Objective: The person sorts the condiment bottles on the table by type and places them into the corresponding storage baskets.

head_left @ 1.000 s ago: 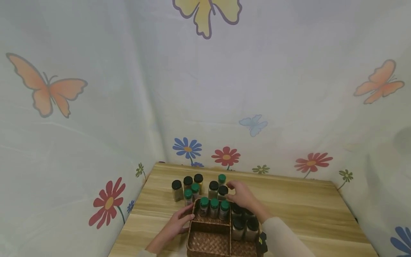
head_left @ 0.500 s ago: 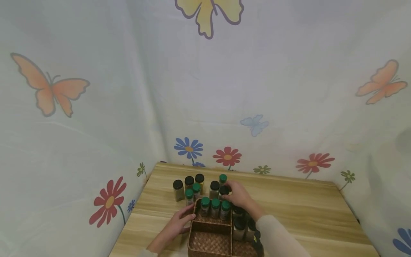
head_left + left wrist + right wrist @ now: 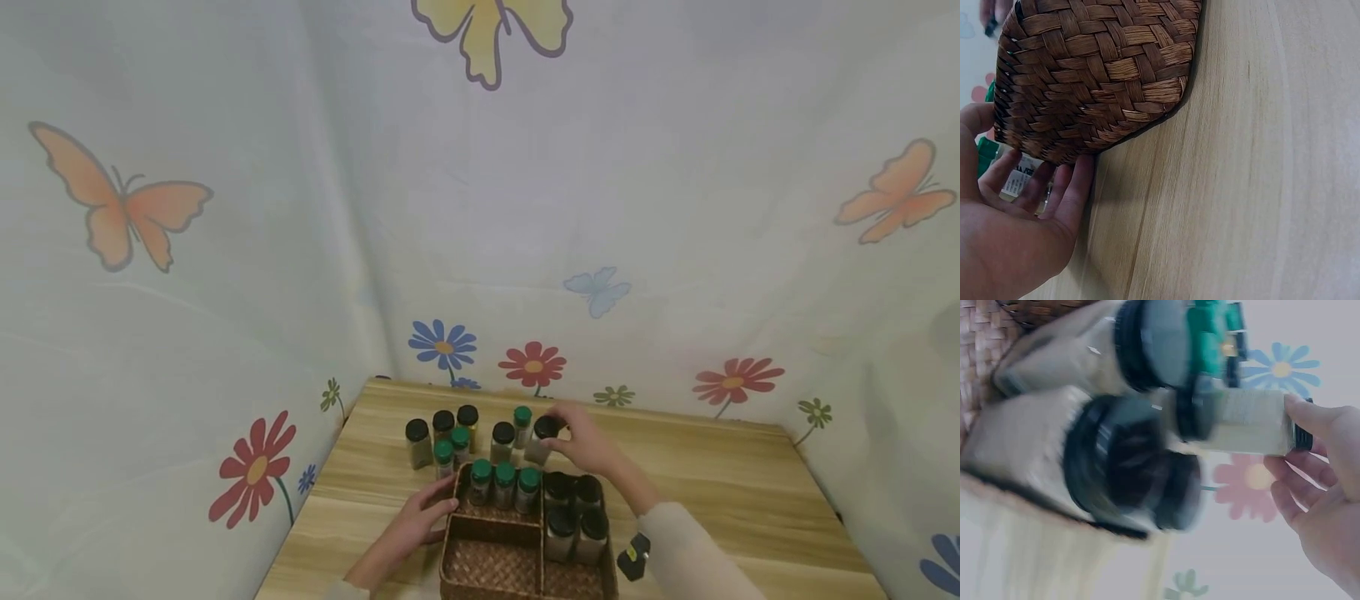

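Observation:
My right hand (image 3: pixel 588 446) grips a clear spice jar (image 3: pixel 537 451) with a black lid, raised beyond the brown woven basket (image 3: pixel 491 523). The right wrist view shows the thumb and fingers around the lid end of this jar (image 3: pixel 1254 422). My left hand (image 3: pixel 411 518) holds the basket's far left corner; in the left wrist view its fingers (image 3: pixel 1075 190) lie against the woven wall. Three green-capped bottles (image 3: pixel 504 487) stand in the far left compartment. Several black-lidded jars (image 3: pixel 576 521) stand in the right compartment, blurred in the right wrist view. The near left compartment shows a bare woven floor.
Beyond the basket, several black-lidded jars (image 3: pixel 418 446) and green-capped bottles (image 3: pixel 444 458) stand on the wooden table (image 3: pixel 720 492). A black-lidded jar (image 3: pixel 502 443) and a green-capped bottle (image 3: pixel 522 427) stand near the held jar. A patterned cloth (image 3: pixel 660 317) hangs behind the table.
My right hand has taken hold of the black-lidded jar and moved it up and to the right, away from its neighbours. The left hand has stayed at the basket's corner.

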Demonstrator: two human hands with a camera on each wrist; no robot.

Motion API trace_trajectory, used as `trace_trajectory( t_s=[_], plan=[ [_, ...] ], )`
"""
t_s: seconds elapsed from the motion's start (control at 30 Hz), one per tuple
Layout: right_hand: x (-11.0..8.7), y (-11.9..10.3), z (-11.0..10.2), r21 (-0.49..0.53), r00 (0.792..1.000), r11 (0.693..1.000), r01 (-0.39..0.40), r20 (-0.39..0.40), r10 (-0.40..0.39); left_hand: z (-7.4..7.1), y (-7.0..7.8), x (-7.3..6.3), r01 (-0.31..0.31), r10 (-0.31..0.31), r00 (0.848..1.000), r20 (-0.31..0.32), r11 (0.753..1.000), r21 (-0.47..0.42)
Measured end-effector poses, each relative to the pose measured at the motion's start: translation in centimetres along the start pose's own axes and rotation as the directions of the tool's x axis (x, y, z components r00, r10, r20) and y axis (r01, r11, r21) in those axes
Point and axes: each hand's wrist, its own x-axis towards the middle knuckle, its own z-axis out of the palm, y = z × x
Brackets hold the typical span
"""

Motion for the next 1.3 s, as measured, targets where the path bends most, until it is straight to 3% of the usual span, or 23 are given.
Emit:
trace_trajectory(
  t_s=[0.3, 0.53, 0.7, 0.83, 1.17, 1.3],
  plan=[
    [-3.2, -3.8, -5.7, -0.082, 0.982, 0.983, 0.166, -0.073, -0.172, -0.1, 0.2, -0.3, -0.008, 0.008, 1.000, -0.011, 1.000, -0.002],
    [-7.2, -6.8, -7.6, -0.066, 0.990, 0.988, 0.137, 0.032, -0.135, 0.0, 0.3, -0.4, -0.002, 0.002, 1.000, -0.003, 1.000, -0.002],
    [-10.6, -8.6, -6.8, -0.061, 0.986, 0.989, 0.134, 0.107, -0.127, 0.0, 0.3, -0.3, 0.001, -0.001, 1.000, 0.000, 1.000, 0.001],
    [-12.2, -8.6, -5.6, -0.010, 0.977, 0.996, 0.091, 0.194, -0.087, 0.0, 0.2, -0.2, -0.007, 0.007, 1.000, 0.004, 1.000, 0.004],
    [-14.7, -4.9, -0.4, -0.010, 0.972, 1.000, 0.030, 0.233, -0.027, 0.2, 0.1, -0.3, -0.010, 0.010, 1.000, 0.005, 1.000, 0.004],
    [-15.2, -3.6, 1.6, -0.035, 0.974, 0.998, 0.052, 0.220, -0.043, 0.2, 0.2, -0.4, -0.005, 0.005, 1.000, 0.009, 1.000, -0.004]
  ],
)
